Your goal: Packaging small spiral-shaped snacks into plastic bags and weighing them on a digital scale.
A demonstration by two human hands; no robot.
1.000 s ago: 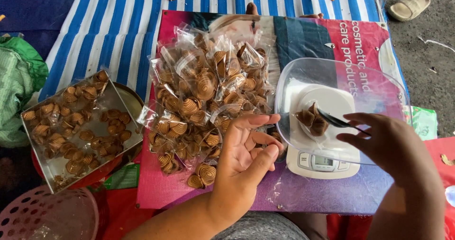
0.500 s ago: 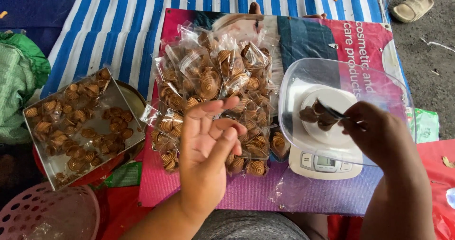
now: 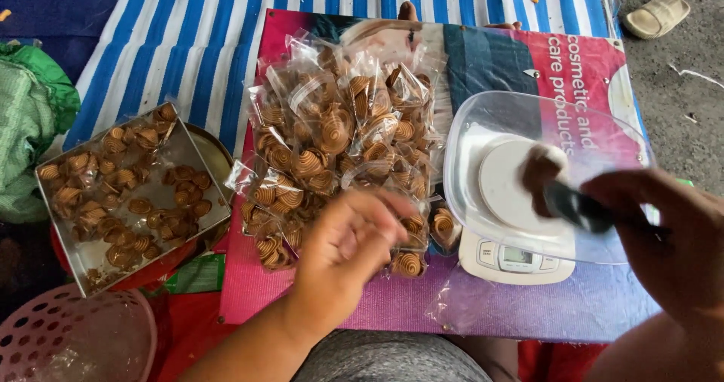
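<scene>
My left hand point(image 3: 351, 246) hovers palm down, blurred, over the near edge of a heap of clear packets of brown spiral pastries point(image 3: 339, 137); its fingers curl toward the packets and I cannot make out a grip. My right hand point(image 3: 667, 231) grips dark tongs point(image 3: 577, 207), which lift a clump of brown pastries point(image 3: 539, 169) above the clear plastic bowl point(image 3: 467, 125). The bowl sits on a white kitchen scale point(image 3: 516, 260).
A square metal tray point(image 3: 181, 152) of loose pastries lies at the left, beside a green cloth point(image 3: 30, 125). A pink plastic basket point(image 3: 75, 340) stands at the bottom left. Everything rests on a printed pink banner point(image 3: 392, 306) over a blue-and-white striped mat point(image 3: 188, 42). A sandal point(image 3: 652, 12) lies on the ground at the top right.
My left hand has turned from palm up to palm down and dropped toward the packets. My right hand has pulled back to the right, lifting the pastries in the tongs off the bowl's bottom.
</scene>
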